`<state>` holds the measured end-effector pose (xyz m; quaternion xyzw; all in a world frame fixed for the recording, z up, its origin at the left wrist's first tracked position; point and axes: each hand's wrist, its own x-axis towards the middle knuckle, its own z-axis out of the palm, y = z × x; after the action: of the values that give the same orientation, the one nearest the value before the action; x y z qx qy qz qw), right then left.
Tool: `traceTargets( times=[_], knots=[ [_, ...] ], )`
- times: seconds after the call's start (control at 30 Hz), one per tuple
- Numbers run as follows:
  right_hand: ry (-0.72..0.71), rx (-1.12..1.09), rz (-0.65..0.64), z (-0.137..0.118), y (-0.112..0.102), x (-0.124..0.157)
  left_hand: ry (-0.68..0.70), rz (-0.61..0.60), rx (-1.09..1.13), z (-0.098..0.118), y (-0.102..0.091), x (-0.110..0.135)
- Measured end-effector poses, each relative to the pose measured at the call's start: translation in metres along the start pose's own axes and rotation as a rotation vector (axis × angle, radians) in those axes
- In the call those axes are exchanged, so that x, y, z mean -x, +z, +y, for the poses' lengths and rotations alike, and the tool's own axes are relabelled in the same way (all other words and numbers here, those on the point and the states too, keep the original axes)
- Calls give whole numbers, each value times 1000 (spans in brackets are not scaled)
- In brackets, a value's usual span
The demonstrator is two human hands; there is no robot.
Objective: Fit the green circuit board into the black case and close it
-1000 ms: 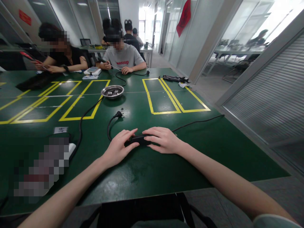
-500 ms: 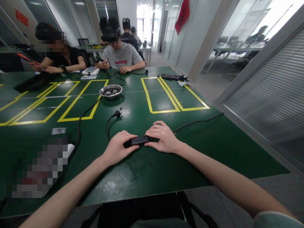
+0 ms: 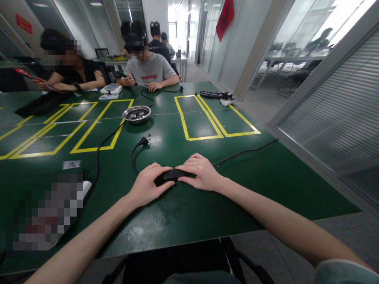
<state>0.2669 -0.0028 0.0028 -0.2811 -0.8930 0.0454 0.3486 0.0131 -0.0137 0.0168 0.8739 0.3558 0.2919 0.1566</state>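
Fingers (image 3: 164,170) of left hand (image 3: 146,184) and right hand (image 3: 205,173) pinch opposite ends of a black, oblong, plastic-looking block (image 3: 170,176) lying crosswise.

Smooth black plastic block (image 3: 170,175), glossy green tabletop (image 3: 189,217), shiny metal bowl (image 3: 136,120), grey cloth T-shirt (image 3: 161,66)
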Motion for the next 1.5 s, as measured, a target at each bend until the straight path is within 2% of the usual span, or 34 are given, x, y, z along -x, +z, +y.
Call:
traceTargets(
  times=[0.23,0.37,0.43,0.6,0.73,0.8,0.87,1.0,1.23,1.33,1.4,1.5],
  knots=[
    [111,-15,-96,-6,3,-1,-14,-13,12,2,-1,0],
    [135,-65,-58,-9,5,-1,63,-12,-8,0,1,0],
    [194,-112,-31,-11,6,-2,119,-1,-51,-1,1,1],
    [429,-361,4,-14,3,-3,281,80,-230,-6,-1,1],
    [481,-612,-49,-12,0,-2,388,104,-327,-6,-3,0],
    [487,-637,-81,-11,0,-1,409,97,-343,-6,-3,0],
    [457,-573,-85,-10,1,0,399,89,-344,-6,-3,1],
    [263,-342,-109,-9,-1,1,356,97,-297,-9,-2,1],
    [164,-131,-165,-7,-2,4,164,77,-15,-9,-1,0],
    [102,-44,-196,-6,0,6,107,67,31,-9,-1,0],
    [113,-37,-177,-5,0,7,89,56,30,-11,-2,1],
    [212,-105,-92,3,-1,5,109,54,-10,-13,-5,1]
  ],
)
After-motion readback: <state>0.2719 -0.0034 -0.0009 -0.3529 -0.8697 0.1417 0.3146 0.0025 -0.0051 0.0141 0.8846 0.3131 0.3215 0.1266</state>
